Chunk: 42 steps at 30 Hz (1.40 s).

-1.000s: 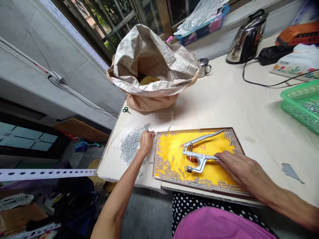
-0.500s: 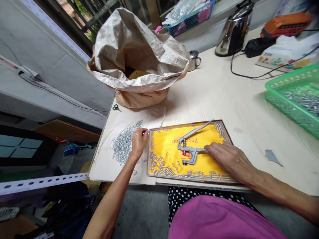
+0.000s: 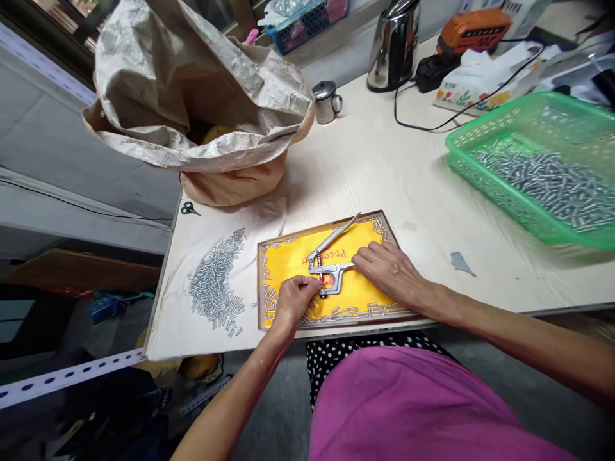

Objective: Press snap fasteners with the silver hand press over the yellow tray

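Note:
A silver hand press tool (image 3: 330,264) lies on a yellow-lined tray (image 3: 288,261) edged with several small metal pins. My right hand (image 3: 388,269) rests closed on the tool's lower handle. My left hand (image 3: 294,299) is pinched at the tool's jaws; what the fingertips hold is too small to make out. A heap of loose metal pins (image 3: 214,285) lies on white cloth (image 3: 177,320) left of the tray.
A big crumpled paper sack (image 3: 192,102) stands at the back left, small green scissors (image 3: 189,208) beside it. A green basket (image 3: 480,137) of metal pins sits at the right. A kettle (image 3: 393,42), a small steel cup (image 3: 327,101) and a black cable (image 3: 432,125) are behind.
My left hand left the pin heap and moved right to the tool's jaws. The camera view swung right, showing the green basket fully. My right hand stayed on the handle.

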Tool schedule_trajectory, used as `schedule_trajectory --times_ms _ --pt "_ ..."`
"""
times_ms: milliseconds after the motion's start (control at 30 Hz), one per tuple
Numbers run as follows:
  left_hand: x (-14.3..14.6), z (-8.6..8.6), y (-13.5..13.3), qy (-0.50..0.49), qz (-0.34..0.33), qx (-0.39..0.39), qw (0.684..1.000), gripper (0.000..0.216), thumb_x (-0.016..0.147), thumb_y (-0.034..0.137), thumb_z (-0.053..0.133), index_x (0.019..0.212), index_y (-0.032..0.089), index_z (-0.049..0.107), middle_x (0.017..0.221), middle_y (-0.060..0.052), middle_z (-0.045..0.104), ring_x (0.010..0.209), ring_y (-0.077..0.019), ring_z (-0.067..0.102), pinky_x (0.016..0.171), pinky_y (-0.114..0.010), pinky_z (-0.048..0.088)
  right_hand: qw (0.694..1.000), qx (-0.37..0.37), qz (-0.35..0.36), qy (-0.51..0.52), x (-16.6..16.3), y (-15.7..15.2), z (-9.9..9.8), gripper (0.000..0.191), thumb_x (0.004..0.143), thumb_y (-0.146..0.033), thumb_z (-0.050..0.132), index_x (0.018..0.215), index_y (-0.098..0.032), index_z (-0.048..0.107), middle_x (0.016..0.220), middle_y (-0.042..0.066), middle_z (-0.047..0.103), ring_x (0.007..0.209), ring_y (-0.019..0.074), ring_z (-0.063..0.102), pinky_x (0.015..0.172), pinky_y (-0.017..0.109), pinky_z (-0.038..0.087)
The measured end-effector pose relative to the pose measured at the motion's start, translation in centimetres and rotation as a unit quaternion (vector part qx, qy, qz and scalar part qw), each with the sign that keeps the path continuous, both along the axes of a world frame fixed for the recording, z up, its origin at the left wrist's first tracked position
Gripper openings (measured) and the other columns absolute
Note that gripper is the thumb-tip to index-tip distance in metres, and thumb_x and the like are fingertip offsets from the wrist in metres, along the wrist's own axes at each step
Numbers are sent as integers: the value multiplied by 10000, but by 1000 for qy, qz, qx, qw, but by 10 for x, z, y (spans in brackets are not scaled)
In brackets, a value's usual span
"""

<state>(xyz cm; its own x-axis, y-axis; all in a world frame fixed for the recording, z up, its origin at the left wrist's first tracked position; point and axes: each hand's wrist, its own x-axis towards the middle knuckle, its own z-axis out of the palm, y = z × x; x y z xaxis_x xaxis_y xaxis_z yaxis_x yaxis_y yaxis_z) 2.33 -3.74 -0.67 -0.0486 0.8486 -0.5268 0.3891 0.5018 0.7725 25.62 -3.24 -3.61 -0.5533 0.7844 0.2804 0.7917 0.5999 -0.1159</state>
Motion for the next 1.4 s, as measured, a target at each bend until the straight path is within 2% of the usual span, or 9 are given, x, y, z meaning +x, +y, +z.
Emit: schedule_trajectory --times_ms 433,633,733,1000,1100,1167,1233,1300,1400 --pt "-2 4 10 20 -63 -43 997 387 618 504 764 584 151 609 499 30 512 454 -80 438 479 -218 387 1000 -3 -7 -4 -1 0 -3 240 975 -118 381 911 -179 605 851 73 615 816 221 459 721 364 255" --pt "2 4 7 112 -103 -14 988 272 711 412 696 641 153 650 506 19 550 458 -105 503 476 -213 386 1000 2 -17 -3 -2 -2 -7 236 971 -109 381 888 -188 588 834 67 606 795 216 450 707 359 261" --pt "4 4 8 136 -106 -25 985 237 735 372 681 662 149 651 499 23 551 451 -108 514 470 -211 393 1000 7 -20 -6 -3 -1 -9 207 958 -105 413 876 -189 583 819 58 600 786 213 443 684 354 253" --pt "6 11 15 65 -96 -79 990 274 712 319 727 567 149 568 496 42 508 441 -80 483 491 -211 442 1000 -9 -20 -12 -4 -2 -12 182 947 -110 428 908 -187 589 850 63 612 821 221 473 701 351 290" --pt "5 10 15 56 -82 -80 992 280 705 309 746 563 145 571 492 45 515 439 -76 485 493 -209 444 999 -33 -18 -4 -1 4 -8 119 933 -215 524 1011 -173 601 1050 101 632 927 250 503 761 365 340" --pt "5 10 16 73 -75 -85 991 249 706 292 753 589 137 599 496 41 534 442 -81 503 496 -211 450 999 -28 -15 12 3 13 -4 363 872 -343 643 1172 -153 568 1296 156 553 1080 304 483 851 406 363" --pt "6 10 16 88 -72 -93 989 216 713 272 753 614 132 622 499 37 554 442 -88 518 498 -216 457 1000 -20 -3 14 6 25 0 626 793 -444 721 1293 -136 505 1403 189 474 1186 354 435 926 451 356" --pt "7 10 17 92 -69 -99 988 204 725 252 745 613 132 624 492 35 561 434 -88 514 495 -218 459 999 -26 18 -8 9 36 3 733 744 -521 742 1312 -128 495 1350 188 520 1192 369 433 949 474 350" --pt "8 11 18 95 -70 -106 987 194 746 212 722 601 133 620 480 35 557 432 -85 510 502 -219 469 997 -39 44 -50 11 49 6 756 715 -616 723 1258 -125 537 1232 173 589 1116 354 468 933 478 348"
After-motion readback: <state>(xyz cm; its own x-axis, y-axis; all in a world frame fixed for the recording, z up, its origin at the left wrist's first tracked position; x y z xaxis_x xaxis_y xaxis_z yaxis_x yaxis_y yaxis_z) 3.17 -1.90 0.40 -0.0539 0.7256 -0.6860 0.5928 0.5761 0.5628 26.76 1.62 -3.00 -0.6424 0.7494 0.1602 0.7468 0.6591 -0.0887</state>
